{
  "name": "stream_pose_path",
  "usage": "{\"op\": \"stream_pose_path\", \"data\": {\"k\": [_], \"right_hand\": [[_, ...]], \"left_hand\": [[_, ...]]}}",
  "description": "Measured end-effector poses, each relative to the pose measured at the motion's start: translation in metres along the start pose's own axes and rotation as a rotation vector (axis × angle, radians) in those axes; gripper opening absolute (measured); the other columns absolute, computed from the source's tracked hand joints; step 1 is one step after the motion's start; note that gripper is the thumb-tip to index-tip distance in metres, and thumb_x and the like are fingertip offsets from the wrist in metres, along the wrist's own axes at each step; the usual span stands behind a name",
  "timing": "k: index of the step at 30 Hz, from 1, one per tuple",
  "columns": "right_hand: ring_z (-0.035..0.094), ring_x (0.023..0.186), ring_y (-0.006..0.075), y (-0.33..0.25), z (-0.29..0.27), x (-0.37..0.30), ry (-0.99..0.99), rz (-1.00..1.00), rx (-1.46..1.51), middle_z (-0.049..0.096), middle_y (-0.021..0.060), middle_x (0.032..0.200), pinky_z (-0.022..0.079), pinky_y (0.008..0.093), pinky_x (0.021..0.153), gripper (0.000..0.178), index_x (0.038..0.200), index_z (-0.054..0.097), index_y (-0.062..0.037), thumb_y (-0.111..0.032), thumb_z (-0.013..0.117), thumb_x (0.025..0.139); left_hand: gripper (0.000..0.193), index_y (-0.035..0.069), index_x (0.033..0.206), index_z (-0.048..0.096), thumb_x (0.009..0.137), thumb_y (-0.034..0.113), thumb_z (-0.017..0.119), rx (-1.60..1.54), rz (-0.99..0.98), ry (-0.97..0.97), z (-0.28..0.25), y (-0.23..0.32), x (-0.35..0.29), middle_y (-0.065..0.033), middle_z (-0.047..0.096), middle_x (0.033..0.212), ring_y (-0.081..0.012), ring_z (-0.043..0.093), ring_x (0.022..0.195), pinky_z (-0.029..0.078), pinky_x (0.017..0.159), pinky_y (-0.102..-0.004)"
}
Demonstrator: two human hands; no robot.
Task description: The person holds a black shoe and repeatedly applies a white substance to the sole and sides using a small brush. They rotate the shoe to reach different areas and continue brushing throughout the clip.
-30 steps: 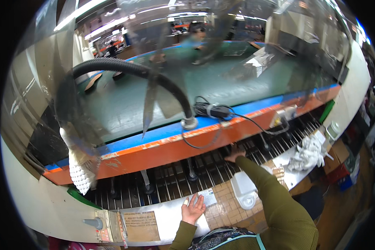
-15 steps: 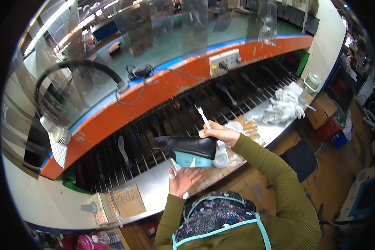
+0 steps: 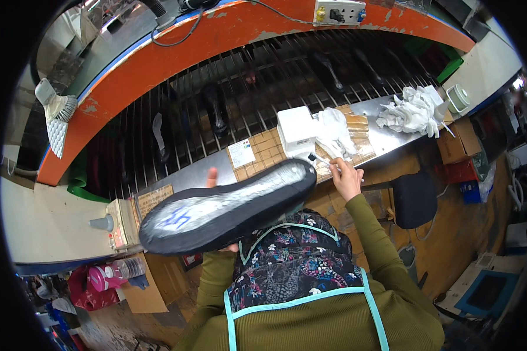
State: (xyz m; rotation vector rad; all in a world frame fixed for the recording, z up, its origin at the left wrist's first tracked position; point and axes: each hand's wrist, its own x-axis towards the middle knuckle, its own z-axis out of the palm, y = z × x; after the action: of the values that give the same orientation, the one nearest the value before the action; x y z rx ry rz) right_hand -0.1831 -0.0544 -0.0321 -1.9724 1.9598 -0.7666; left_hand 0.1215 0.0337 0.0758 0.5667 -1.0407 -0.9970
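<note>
A black shoe upper on a last is held up close, its underside turned toward me. That underside is pale and shiny, with a blue handwritten mark near one end. My left hand grips it from behind and below; a digit shows above the edge and fingertips below, the rest hidden by the shoe. In my right hand is a thin white brush, resembling a toothbrush, its dark bristle end close to the shoe's right tip. Just behind that tip stands a white box-shaped container on patterned cardboard.
A rack of metal rods carrying dark shoe parts runs behind the ledge. White gloves or cloths lie in a heap at the right. An orange beam with a power socket curves beyond. A dark stool stands right.
The shoe has come nearer and been turned from upright side view to underside showing. My left hand, open before, now grips it. My right hand has let go of the shoe, keeping the brush.
</note>
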Motion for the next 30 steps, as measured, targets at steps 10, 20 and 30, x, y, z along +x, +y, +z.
{"op": "stream_pose_path", "data": {"k": [10,20,30], "right_hand": [[0.059,0.078,0.0263,0.004,0.041,0.020,0.164,-0.196,-0.210,0.060,0.0057,0.077,0.033,0.0459,0.078,0.003,0.082,0.069,-0.0172,-0.020,0.069,0.081],[0.066,0.073,0.0200,0.032,0.040,0.018,-0.224,0.300,0.277,0.067,0.0114,0.071,0.043,0.0377,0.066,0.022,0.091,0.072,-0.0086,-0.028,0.064,0.087],[0.060,0.072,0.0099,-0.029,-0.037,0.023,-0.220,0.202,0.747,0.067,0.0035,0.081,0.047,0.0241,0.065,0.012,0.092,0.070,-0.0012,-0.006,0.074,0.082]], "left_hand": [[0.104,0.015,0.143,0.041,0.057,0.042,0.091,-0.028,0.201,0.236,-0.012,0.029,0.024,-0.0054,0.047,0.142,-0.0265,0.040,0.135,0.030,0.115,-0.0447],[0.089,0.015,0.144,0.037,0.069,0.035,0.079,0.257,0.333,0.172,-0.020,0.041,0.043,-0.0080,0.036,0.149,-0.0276,0.041,0.132,0.038,0.109,-0.0430],[0.044,0.011,0.122,0.053,0.082,0.014,0.073,0.687,0.721,0.027,0.007,-0.027,0.067,-0.0283,0.038,0.145,-0.0416,0.043,0.131,0.045,0.102,-0.0451]]}}
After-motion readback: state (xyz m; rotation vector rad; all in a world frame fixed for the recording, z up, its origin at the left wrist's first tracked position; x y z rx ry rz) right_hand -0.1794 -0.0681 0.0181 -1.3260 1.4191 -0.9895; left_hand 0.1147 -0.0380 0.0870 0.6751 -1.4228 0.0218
